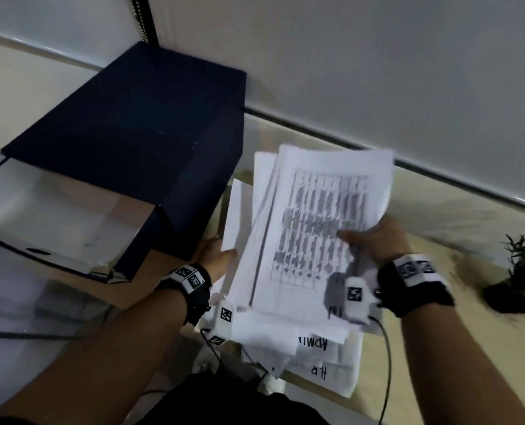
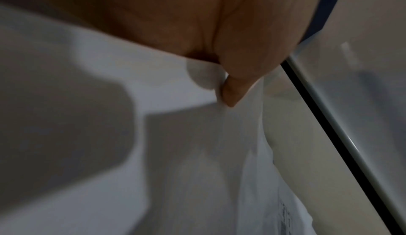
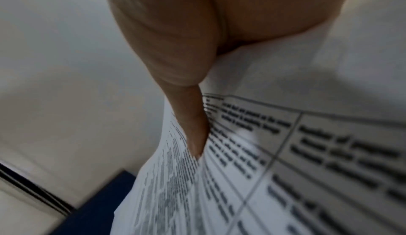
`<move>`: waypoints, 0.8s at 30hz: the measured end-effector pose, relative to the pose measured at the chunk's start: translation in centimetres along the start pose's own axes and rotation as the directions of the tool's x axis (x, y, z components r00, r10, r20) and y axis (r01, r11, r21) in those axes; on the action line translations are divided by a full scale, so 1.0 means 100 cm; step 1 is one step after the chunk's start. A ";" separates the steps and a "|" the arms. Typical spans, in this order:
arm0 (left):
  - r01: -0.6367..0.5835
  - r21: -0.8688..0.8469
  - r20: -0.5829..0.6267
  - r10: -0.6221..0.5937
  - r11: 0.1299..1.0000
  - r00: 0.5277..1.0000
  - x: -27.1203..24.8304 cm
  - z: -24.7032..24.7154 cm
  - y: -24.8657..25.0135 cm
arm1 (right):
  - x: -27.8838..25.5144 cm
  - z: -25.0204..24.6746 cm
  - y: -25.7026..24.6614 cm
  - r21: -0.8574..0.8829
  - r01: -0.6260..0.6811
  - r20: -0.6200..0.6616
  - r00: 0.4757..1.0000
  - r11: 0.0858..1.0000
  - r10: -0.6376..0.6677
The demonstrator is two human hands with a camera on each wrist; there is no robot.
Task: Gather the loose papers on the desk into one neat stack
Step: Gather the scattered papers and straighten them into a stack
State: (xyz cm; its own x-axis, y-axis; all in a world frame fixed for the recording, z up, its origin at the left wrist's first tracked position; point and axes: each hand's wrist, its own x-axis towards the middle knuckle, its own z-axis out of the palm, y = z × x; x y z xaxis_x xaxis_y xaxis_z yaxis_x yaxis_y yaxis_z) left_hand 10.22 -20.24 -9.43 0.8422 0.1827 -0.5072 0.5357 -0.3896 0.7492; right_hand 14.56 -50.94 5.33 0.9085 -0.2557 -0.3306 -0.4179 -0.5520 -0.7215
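Note:
A loose bundle of white papers, the top sheet printed with a table, is held up off the desk between both hands. My left hand grips the bundle's left edge, thumb on top; the left wrist view shows that thumb pressed on blank sheets. My right hand pinches the right edge, its thumb lying on the printed table sheet. More white sheets, marked with handwritten letters, lie under the bundle near the desk's front edge.
A dark blue box stands at the left, close to the papers, with an open white box in front of it. A small dark plant sits at the right. The beige desk meets a grey wall behind.

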 end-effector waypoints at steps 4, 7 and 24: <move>0.047 -0.159 -0.100 -0.063 0.986 0.993 -0.004 0.001 0.006 | 0.008 0.073 0.039 -0.134 -0.167 0.046 0.984 0.977 0.174; 0.016 -0.089 -0.046 -0.020 0.996 0.999 -0.010 0.009 0.009 | -0.002 0.113 0.050 -0.147 -0.184 0.147 0.968 0.972 0.206; -0.360 0.158 -0.477 0.391 0.919 0.787 -0.058 -0.033 0.080 | -0.030 0.146 0.089 -0.467 -0.276 -0.154 0.961 0.840 0.230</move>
State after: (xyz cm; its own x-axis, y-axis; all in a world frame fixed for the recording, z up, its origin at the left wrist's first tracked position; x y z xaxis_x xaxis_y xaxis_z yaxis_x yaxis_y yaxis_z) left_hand 9.80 -21.49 0.95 0.9013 0.4224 0.0965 0.1795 -0.5667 0.8041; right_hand 8.11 -43.45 -8.98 0.7764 -0.4949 -0.3902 -0.6029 -0.7637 -0.2310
